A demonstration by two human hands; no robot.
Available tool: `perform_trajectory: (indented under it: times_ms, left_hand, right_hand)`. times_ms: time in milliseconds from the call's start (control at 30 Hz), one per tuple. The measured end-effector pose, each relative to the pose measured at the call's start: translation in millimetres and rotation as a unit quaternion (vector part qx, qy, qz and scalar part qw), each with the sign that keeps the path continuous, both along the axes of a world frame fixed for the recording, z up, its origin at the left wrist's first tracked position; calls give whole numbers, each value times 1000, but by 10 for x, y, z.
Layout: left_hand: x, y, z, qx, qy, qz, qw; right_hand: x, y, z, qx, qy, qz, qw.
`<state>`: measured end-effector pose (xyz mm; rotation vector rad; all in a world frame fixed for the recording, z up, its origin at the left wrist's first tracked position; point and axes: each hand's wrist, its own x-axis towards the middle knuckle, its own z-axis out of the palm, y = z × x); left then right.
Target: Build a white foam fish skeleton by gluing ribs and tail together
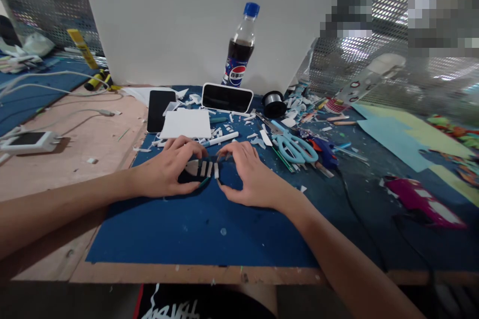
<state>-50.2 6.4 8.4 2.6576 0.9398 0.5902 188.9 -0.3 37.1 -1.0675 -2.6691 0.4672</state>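
Pinning a small dark piece (188, 177) against the blue mat (194, 232), your left hand (168, 172) lies curled over it, fingers bent along its far edge and thumb tucked under its near edge, so the piece is held between them. The piece sits on the mat's middle, a little toward its far side, and carries a row of short white strips (205, 168) standing side by side across its top. Your right hand (252, 177) rests on the mat just beside the piece, fingers close together and bent, with the fingertips meeting the rightmost strip; whether they pinch it or only touch it cannot be told. On the mat's far part lie a white marker (221, 139) and a white card (186, 123), with paper scraps scattered about them. Teal scissors (295, 145) lie on the mat's far right part. At the mat's far edge a black phone (160, 109) lies flat, a white-edged phone (227, 97) stands propped, and a cola bottle (240, 50) stands upright behind it.
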Motion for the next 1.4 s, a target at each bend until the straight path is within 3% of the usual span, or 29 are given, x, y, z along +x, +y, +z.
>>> perform_trajectory:
  times_ms: [1400]
  left_hand:
    - [-8, 13, -40, 3, -18, 2, 1000]
  right_hand:
    - [2, 3, -5, 5, 0, -1, 1000]
